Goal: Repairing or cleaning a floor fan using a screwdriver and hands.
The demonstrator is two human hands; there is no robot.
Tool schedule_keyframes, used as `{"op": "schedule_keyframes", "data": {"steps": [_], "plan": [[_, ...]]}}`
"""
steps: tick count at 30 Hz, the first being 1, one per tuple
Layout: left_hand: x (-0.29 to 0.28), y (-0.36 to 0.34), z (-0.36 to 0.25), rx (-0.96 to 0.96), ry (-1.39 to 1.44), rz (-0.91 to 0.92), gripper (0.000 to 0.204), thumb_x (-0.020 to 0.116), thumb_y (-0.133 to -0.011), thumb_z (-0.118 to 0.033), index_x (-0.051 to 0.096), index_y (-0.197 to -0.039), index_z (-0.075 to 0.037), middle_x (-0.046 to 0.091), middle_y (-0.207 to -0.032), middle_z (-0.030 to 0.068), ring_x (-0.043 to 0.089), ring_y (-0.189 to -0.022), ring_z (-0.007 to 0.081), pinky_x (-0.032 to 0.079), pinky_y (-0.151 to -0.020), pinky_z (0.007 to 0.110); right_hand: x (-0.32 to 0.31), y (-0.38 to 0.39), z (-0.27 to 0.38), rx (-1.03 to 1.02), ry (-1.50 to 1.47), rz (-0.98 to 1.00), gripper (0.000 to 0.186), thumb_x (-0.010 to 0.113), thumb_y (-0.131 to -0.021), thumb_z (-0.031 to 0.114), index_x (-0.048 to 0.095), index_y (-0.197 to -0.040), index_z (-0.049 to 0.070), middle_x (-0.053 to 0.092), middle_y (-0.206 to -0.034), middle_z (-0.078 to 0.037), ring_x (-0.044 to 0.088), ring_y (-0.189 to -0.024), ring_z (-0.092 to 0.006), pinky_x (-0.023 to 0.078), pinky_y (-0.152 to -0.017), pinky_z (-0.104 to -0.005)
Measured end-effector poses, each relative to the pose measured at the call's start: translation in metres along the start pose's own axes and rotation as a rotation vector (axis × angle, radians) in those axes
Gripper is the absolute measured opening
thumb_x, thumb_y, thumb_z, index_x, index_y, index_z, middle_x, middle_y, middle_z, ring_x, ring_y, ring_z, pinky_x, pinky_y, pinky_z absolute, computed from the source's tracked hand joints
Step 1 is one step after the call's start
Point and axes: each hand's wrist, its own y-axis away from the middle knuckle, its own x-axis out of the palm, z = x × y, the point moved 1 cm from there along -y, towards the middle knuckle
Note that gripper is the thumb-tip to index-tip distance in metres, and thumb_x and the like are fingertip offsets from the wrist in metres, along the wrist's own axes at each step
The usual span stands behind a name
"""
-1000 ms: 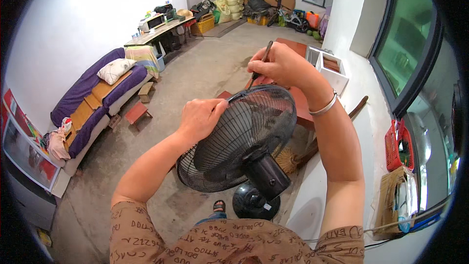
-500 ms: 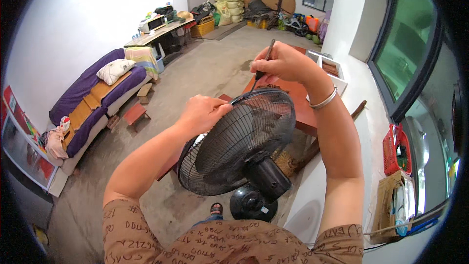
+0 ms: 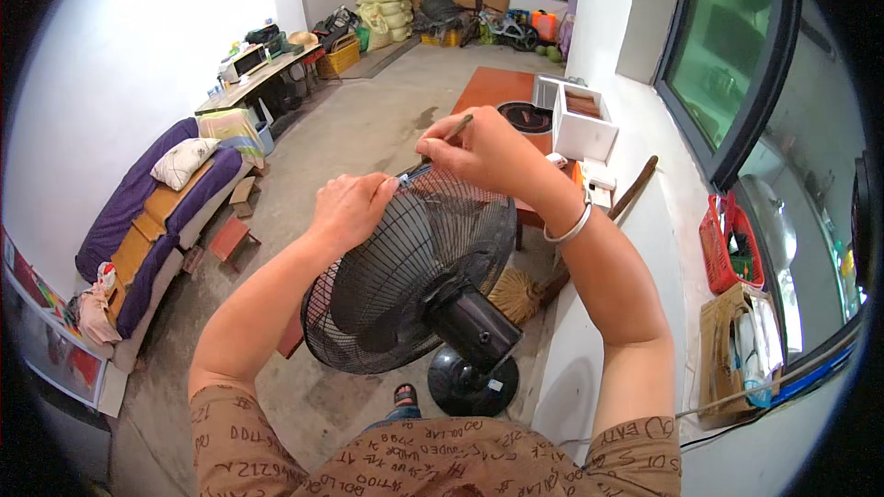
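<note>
A black electric fan [image 3: 474, 327] stands in front of me, its round wire guard [image 3: 396, 267] facing away and its dark round base [image 3: 470, 382] on the floor. At the guard's top rim my left hand [image 3: 350, 210] is closed, thumb and fingers pinching the edge beside a small pale-blue bit. Just to its right, my right hand [image 3: 474, 152] grips a screwdriver [image 3: 459, 126], whose handle end pokes out above the fingers. The tool slants down left towards the rim; whether its tip touches there I cannot tell.
Beyond the fan stands a red-brown table [image 3: 488, 92] with a round black hob [image 3: 525, 117] and a white box [image 3: 585, 129]. A straw broom [image 3: 516, 296] leans at right, near a red basket [image 3: 727, 244]. A purple sofa [image 3: 138, 193] and red stool [image 3: 230, 237] are left.
My view has shifted, showing more of the table. The right hand has come lower towards the rim, and the screwdriver, upright before, now leans over and is mostly covered by the hand.
</note>
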Motion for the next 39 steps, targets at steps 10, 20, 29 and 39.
{"op": "schedule_keyframes", "data": {"steps": [10,20,29,39], "plan": [[-0.002,-0.020,0.011,0.035,0.257,0.065,0.032,0.058,-0.091,-0.033,0.070,-0.101,-0.005,0.069,-0.089,0.0211,0.068,-0.084,0.0327,0.051,-0.075,0.043,0.002,-0.031,0.008,0.038,0.061,0.174,0.032,0.064,-0.085,0.021,0.069,-0.086,-0.010,0.068,-0.068,-0.012,0.066,-0.059,-0.0127,0.052,-0.056,-0.0265],[-0.013,-0.033,0.008,0.098,0.211,0.219,0.029,0.061,-0.088,-0.028,0.070,-0.097,-0.002,0.069,-0.079,0.0130,0.065,-0.073,0.0182,0.050,-0.069,0.034,-0.005,-0.054,0.025,0.193,0.079,0.333,0.027,0.063,-0.083,0.021,0.070,-0.087,-0.005,0.070,-0.070,-0.013,0.069,-0.061,-0.0165,0.055,-0.056,-0.0294],[-0.024,-0.045,0.014,-0.015,0.291,0.427,0.024,0.060,-0.085,-0.021,0.069,-0.092,0.000,0.063,-0.078,0.0010,0.056,-0.076,0.0091,0.046,-0.073,0.027,0.002,-0.051,0.025,0.172,0.091,0.309,0.031,0.064,-0.080,0.023,0.070,-0.089,-0.006,0.070,-0.071,-0.014,0.070,-0.063,-0.0158,0.057,-0.058,-0.0291],[-0.018,-0.038,0.030,0.079,0.405,0.433,0.038,0.066,-0.080,-0.013,0.063,-0.112,0.007,0.069,-0.100,0.0130,0.066,-0.095,0.0175,0.051,-0.085,0.030,0.006,-0.058,0.032,0.203,0.168,0.306,0.026,0.058,-0.081,0.019,0.072,-0.090,-0.002,0.070,-0.066,-0.010,0.069,-0.059,-0.0148,0.055,-0.055,-0.0277]]}}
